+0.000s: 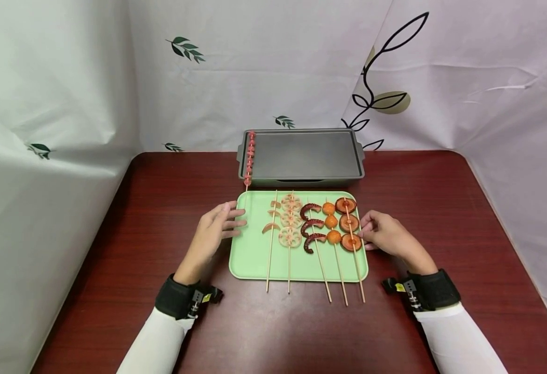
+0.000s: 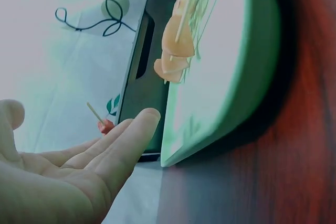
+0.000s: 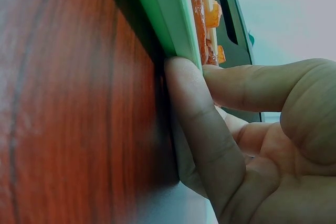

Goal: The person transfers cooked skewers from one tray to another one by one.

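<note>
Five skewers (image 1: 317, 236): lying side by side on the green tray (image 1: 252, 259), sticks pointing toward the person.
Green tray: on the dark red table (image 1: 441, 208), just in front of the grey baking pan (image 1: 301, 155).
Left hand (image 1: 214, 231): fingers straight and relaxed, tips at the tray's left edge, holding nothing.
Right hand (image 1: 385, 235): fingers (image 3: 197, 124) curled against the tray's right rim, touching it beside the mushroom skewer (image 1: 350, 226).
Sixth skewer (image 1: 249, 156): red pieces, resting along the pan's left rim.
</note>
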Tool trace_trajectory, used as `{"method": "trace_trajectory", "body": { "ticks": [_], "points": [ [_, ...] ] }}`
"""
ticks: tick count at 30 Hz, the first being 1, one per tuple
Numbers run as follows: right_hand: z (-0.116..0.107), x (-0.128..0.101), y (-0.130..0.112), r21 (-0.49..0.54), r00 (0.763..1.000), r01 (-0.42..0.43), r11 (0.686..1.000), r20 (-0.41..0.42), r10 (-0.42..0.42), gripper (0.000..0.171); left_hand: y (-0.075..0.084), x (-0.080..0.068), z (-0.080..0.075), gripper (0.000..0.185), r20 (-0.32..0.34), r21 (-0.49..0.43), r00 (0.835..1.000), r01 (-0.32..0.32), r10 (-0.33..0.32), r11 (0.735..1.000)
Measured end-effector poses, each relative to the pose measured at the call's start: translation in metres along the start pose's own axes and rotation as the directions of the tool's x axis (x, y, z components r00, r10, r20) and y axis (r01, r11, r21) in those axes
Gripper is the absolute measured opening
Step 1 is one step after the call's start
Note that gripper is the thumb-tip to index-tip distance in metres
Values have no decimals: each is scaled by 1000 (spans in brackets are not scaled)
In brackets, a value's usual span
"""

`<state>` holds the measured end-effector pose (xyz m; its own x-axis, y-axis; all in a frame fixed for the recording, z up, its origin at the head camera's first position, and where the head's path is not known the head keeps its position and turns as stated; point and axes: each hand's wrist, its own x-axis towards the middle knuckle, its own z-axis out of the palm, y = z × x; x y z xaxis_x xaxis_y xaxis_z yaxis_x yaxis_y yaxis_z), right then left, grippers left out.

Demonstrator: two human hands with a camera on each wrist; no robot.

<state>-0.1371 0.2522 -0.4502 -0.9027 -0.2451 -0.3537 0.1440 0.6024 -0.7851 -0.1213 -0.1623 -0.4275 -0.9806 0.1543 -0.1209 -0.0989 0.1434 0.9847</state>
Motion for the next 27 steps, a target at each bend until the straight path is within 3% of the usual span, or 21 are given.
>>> {"method": "trace_trajectory", "body": {
  "ticks": [5,11,14,21,27],
  "points": [
    [0,1,0,-1,1000,-1,1000,-1,1,17,1,10,-3,75,30,-127,999,25,-21,992],
    [0,0,0,5,1000,5,1000,-3,-5,17,5,21,-8,78,94,-300,994,81,-55,950],
    [0,0,0,1,1000,8,1000,-7,-8,16,4,28,-12,80,141,-386,988,114,-63,916],
    [1,0,1,3,1000,5,1000,-11,-5,17,1,40,-17,79,251,-577,965,216,-80,788],
    [1,1,3,-9,1000,20,1000,-16,-20,16,-2,48,-16,67,237,-630,964,248,-122,736]
  ]
}}
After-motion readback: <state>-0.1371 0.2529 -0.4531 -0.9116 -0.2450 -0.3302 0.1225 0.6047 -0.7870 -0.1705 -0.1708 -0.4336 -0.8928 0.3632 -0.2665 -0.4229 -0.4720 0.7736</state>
